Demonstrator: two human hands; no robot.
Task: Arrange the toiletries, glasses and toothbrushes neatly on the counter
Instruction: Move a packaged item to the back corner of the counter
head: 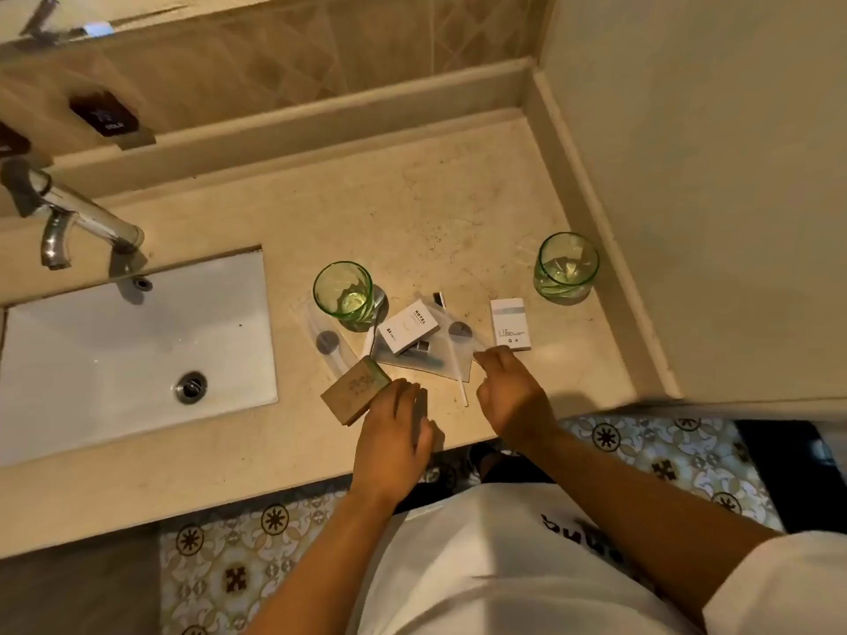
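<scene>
The toiletries lie in a loose heap at the middle of the desk [412,199]: a white hotel box [409,326] sits tilted on top of clear toothbrush packets [426,355], with one white toothbrush handle [459,380] sticking out toward the front edge. A second white box [510,324] lies flat just to the right of the heap, and a brown soap box [355,396] lies askew at its near left corner. Two green glasses stand upright, the left glass [343,291] touching the heap's far left side and the right glass [566,267] well apart, near the wall, so nothing is lined up yet. The left hand [395,433] rests with fingers stretched nearly straight beside the brown soap box, fingertips at its near edge, likely to slide or square it rather than lift it. The right hand [506,391] reaches forward with fingers loosely bent, its tips at the corner of the packets just below the second white box; whether it pinches the plastic cannot be told. To the left are the white sink [68,359] and the metal tap [82,217], and patterned floor tiles [238,575] show below the desk's edge
</scene>
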